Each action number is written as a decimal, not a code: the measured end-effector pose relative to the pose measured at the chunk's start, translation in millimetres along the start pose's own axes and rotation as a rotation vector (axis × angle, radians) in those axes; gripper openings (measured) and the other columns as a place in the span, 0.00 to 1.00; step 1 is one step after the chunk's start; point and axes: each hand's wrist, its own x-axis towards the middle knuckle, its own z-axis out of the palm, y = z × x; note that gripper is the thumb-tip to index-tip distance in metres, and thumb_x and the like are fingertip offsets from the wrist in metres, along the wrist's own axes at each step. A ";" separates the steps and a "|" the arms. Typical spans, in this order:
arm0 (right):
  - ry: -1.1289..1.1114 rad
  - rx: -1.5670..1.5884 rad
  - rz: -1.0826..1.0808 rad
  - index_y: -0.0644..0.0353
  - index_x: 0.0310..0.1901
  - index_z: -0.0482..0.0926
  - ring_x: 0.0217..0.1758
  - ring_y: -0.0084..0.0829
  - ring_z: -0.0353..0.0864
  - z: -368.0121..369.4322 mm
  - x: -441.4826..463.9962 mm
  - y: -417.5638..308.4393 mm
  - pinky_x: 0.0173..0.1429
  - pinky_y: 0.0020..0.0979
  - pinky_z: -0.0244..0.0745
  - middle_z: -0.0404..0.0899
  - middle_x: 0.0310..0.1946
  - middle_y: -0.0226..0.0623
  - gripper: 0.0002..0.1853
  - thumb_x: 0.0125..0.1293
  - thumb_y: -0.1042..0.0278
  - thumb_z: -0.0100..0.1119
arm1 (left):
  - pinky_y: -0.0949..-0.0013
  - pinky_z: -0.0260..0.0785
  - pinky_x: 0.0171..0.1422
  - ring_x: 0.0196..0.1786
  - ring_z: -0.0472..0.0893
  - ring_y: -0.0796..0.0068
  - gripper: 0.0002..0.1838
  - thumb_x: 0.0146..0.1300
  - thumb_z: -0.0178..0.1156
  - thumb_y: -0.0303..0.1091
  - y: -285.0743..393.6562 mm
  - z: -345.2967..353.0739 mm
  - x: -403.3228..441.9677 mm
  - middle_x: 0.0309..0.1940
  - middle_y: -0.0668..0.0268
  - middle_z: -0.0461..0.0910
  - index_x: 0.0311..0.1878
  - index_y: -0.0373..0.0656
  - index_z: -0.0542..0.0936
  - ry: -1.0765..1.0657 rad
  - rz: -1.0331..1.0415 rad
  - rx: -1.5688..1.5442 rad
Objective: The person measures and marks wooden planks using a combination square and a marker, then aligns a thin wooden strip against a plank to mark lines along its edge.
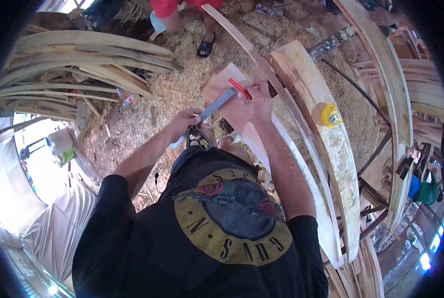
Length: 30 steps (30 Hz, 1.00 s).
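My left hand (pixel 183 124) is closed around the near end of a flat grey metal ruler (pixel 217 103). The ruler's far end lies over a pale, reddish-lit board (pixel 242 116); the end inside my fingers is hidden. Above that board, my right hand (pixel 258 102) grips a red pen (pixel 238 87), which points up and to the left. Right beside this hand runs a long, thin curved wood strip (pixel 257 57). A yellow tape measure (pixel 331 115) sits on the thick curved plank (pixel 338 154) to the right.
Several curved timbers (pixel 93 52) are stacked at the left, and more planks (pixel 391 89) stand at the right. Wood shavings (pixel 147 119) cover the ground. Another person's sandalled foot (pixel 205 45) is at the top. A plastic bottle (pixel 128 101) lies left.
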 end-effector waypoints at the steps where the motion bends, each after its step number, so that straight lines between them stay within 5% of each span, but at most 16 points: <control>1: 0.004 -0.002 -0.011 0.56 0.39 0.86 0.38 0.47 0.86 -0.1 -0.8 -0.5 0.40 0.46 0.83 0.78 0.51 0.41 0.09 0.58 0.66 0.74 | 0.64 0.82 0.50 0.43 0.88 0.67 0.14 0.77 0.54 0.29 -1.1 0.3 -0.2 0.42 0.57 0.88 0.62 0.40 0.76 -0.003 -0.003 -0.022; 13: -0.112 0.013 0.028 0.57 0.38 0.87 0.35 0.45 0.87 3.4 -0.3 -14.7 0.38 0.43 0.83 0.83 0.35 0.40 0.09 0.57 0.66 0.75 | 0.66 0.80 0.46 0.39 0.86 0.70 0.16 0.76 0.56 0.32 -5.2 -8.1 -8.2 0.38 0.61 0.86 0.63 0.40 0.75 -0.007 -0.025 0.000; 30: -0.154 -0.041 0.176 0.44 0.47 0.88 0.40 0.46 0.87 7.2 2.7 -22.7 0.44 0.45 0.84 0.83 0.39 0.37 0.13 0.60 0.58 0.72 | 0.67 0.75 0.46 0.39 0.81 0.75 0.15 0.79 0.54 0.37 -8.7 4.3 -13.4 0.34 0.66 0.84 0.60 0.39 0.78 0.083 0.122 0.185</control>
